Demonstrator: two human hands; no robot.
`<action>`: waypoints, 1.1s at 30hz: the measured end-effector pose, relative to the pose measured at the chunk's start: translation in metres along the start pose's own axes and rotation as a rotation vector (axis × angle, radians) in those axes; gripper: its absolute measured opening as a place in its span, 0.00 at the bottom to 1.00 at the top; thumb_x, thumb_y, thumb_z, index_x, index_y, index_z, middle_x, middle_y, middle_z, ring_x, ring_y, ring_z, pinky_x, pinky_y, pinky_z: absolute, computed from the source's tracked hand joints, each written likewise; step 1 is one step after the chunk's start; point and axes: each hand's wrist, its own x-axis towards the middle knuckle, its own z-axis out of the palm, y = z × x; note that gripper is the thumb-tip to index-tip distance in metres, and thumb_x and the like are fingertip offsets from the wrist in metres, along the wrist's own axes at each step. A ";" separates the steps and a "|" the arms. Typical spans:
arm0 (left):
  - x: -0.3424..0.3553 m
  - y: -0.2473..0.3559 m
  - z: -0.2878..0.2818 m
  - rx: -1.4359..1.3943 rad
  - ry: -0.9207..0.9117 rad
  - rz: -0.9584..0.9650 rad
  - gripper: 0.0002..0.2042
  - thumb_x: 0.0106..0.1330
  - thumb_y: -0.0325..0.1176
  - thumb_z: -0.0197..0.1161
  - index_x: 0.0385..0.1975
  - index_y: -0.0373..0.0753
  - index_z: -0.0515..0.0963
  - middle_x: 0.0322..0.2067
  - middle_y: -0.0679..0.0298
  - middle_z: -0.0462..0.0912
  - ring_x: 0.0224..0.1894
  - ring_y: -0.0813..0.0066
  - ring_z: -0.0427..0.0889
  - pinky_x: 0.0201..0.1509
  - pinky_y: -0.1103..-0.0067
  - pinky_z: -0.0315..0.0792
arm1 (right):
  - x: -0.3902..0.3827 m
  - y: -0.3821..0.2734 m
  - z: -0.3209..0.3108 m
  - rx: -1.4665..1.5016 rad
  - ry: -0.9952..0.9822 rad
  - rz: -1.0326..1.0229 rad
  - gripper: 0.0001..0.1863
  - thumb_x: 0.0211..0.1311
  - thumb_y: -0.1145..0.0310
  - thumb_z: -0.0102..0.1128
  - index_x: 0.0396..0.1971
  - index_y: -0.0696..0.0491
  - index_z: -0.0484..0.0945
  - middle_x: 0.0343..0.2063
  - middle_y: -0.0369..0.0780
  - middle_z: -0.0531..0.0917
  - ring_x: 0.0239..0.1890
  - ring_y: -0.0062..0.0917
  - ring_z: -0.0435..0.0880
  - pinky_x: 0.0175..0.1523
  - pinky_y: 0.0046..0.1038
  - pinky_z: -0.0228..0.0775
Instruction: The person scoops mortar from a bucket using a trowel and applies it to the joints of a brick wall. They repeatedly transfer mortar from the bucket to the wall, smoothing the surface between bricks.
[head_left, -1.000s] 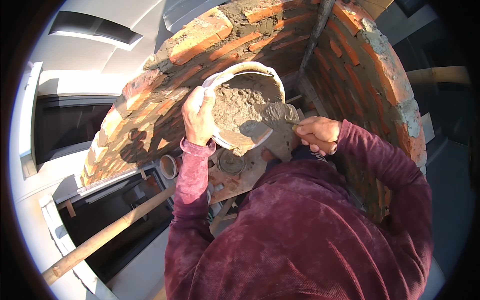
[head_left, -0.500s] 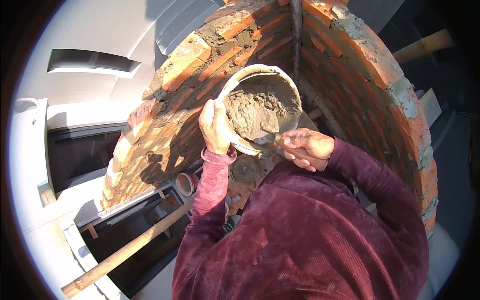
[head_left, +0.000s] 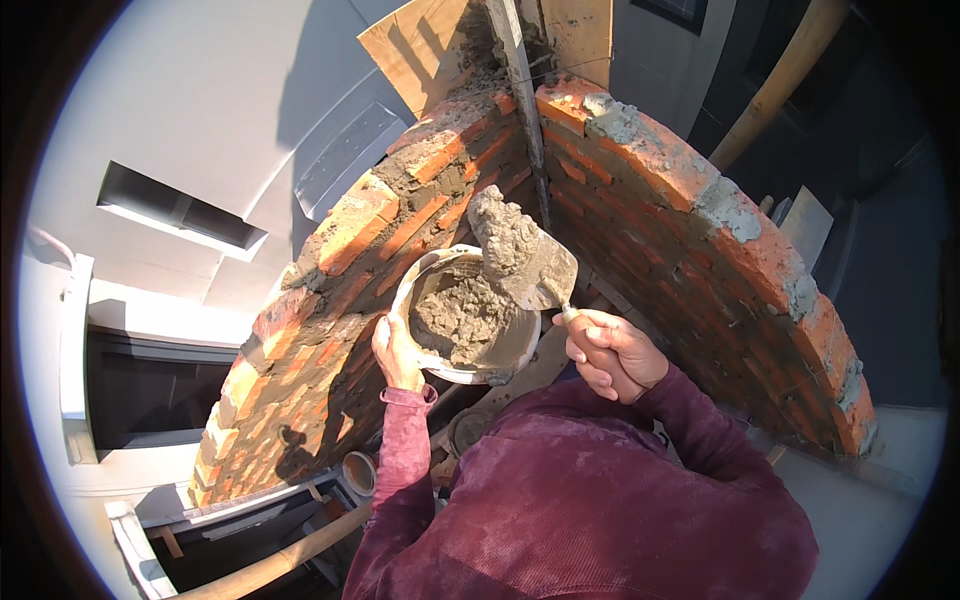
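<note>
My left hand (head_left: 398, 355) grips the side of a white bucket (head_left: 420, 355) half filled with lumpy grey mortar (head_left: 455, 325). In my right hand (head_left: 625, 360), fingers wrapped round its wooden handle, is a trowel (head_left: 550, 285) bearing a heaped lump of mortar (head_left: 500, 230), raised above the bucket's back right rim. Just beyond are two curved brick walls (head_left: 680, 180) meeting at a corner, with rough mortar along their tops and joints.
A vertical post (head_left: 520, 90) stands in the corner beside plywood boards (head_left: 410, 45). A bamboo pole (head_left: 778, 80) rises at upper right, another (head_left: 270, 560) crosses lower left. A pale building wall (head_left: 190, 120) with windows lies left; other containers (head_left: 358, 472) sit below.
The trowel has lifted out of the bucket, carrying mortar up and forward. The bucket and my left hand sit lower in the picture, and more of the corner and plywood now shows.
</note>
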 end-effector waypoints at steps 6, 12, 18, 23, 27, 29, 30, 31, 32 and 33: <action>-0.016 -0.007 -0.034 0.042 0.073 -0.063 0.16 0.74 0.41 0.49 0.41 0.32 0.74 0.29 0.68 0.72 0.28 0.83 0.70 0.29 0.84 0.66 | 0.045 -0.040 0.036 -0.242 0.310 -0.790 0.20 0.67 0.67 0.48 0.55 0.57 0.62 0.29 0.39 0.71 0.16 0.19 0.71 0.16 0.20 0.66; -0.035 -0.060 -0.106 0.070 0.299 -0.124 0.23 0.72 0.41 0.51 0.54 0.23 0.67 0.51 0.53 0.73 0.52 0.67 0.73 0.56 0.75 0.65 | 0.146 -0.101 -0.001 -0.923 0.776 -1.436 0.23 0.68 0.71 0.48 0.60 0.63 0.59 0.31 0.42 0.75 0.24 0.28 0.77 0.29 0.30 0.72; -0.066 -0.076 -0.132 0.293 0.394 -0.167 0.23 0.72 0.41 0.52 0.49 0.20 0.70 0.47 0.50 0.76 0.49 0.65 0.74 0.55 0.73 0.65 | 0.228 -0.134 -0.050 -1.543 1.009 -1.218 0.24 0.63 0.70 0.51 0.57 0.64 0.60 0.42 0.58 0.75 0.42 0.53 0.77 0.45 0.44 0.71; -0.089 -0.109 -0.154 0.437 0.488 -0.176 0.27 0.71 0.44 0.53 0.52 0.19 0.69 0.50 0.46 0.75 0.54 0.61 0.73 0.59 0.73 0.64 | 0.169 -0.150 -0.025 -1.775 0.887 -1.067 0.24 0.60 0.69 0.54 0.55 0.61 0.63 0.39 0.56 0.76 0.40 0.53 0.78 0.42 0.45 0.72; -0.090 -0.096 -0.125 0.287 0.485 -0.322 0.29 0.70 0.46 0.54 0.55 0.19 0.67 0.54 0.45 0.72 0.56 0.61 0.71 0.60 0.73 0.65 | 0.071 -0.170 -0.020 -2.125 0.749 -0.983 0.25 0.59 0.69 0.56 0.56 0.59 0.64 0.38 0.51 0.77 0.36 0.48 0.80 0.39 0.42 0.73; -0.087 -0.111 -0.126 0.243 0.429 -0.301 0.29 0.70 0.46 0.54 0.54 0.20 0.67 0.54 0.48 0.72 0.56 0.64 0.71 0.60 0.74 0.65 | 0.039 -0.178 -0.016 -2.237 0.719 -0.652 0.25 0.59 0.68 0.55 0.55 0.59 0.64 0.37 0.50 0.77 0.35 0.46 0.80 0.38 0.41 0.73; -0.085 -0.112 -0.121 0.213 0.391 -0.302 0.29 0.70 0.46 0.54 0.54 0.20 0.67 0.55 0.49 0.72 0.57 0.64 0.71 0.60 0.74 0.64 | 0.031 -0.181 -0.017 -2.275 0.706 -0.475 0.25 0.59 0.68 0.55 0.55 0.59 0.65 0.37 0.49 0.77 0.34 0.45 0.80 0.38 0.41 0.73; -0.084 -0.113 -0.115 0.184 0.353 -0.304 0.29 0.70 0.46 0.54 0.54 0.20 0.67 0.55 0.50 0.71 0.57 0.65 0.71 0.60 0.74 0.64 | 0.033 -0.183 -0.025 -2.315 0.720 -0.434 0.24 0.59 0.67 0.54 0.55 0.59 0.65 0.36 0.48 0.77 0.34 0.45 0.80 0.37 0.41 0.73; -0.079 -0.116 -0.107 0.216 0.331 -0.280 0.27 0.71 0.45 0.53 0.53 0.20 0.68 0.54 0.50 0.72 0.54 0.66 0.73 0.58 0.74 0.66 | 0.037 -0.187 -0.037 -2.357 0.747 -0.401 0.24 0.59 0.67 0.54 0.55 0.59 0.65 0.36 0.48 0.77 0.34 0.45 0.80 0.37 0.41 0.73; -0.077 -0.123 -0.104 0.201 0.332 -0.247 0.26 0.71 0.45 0.53 0.52 0.21 0.69 0.52 0.50 0.74 0.52 0.66 0.73 0.56 0.74 0.66 | 0.045 -0.190 -0.052 -2.390 0.764 -0.371 0.24 0.59 0.66 0.53 0.55 0.59 0.65 0.35 0.47 0.77 0.33 0.44 0.80 0.37 0.41 0.73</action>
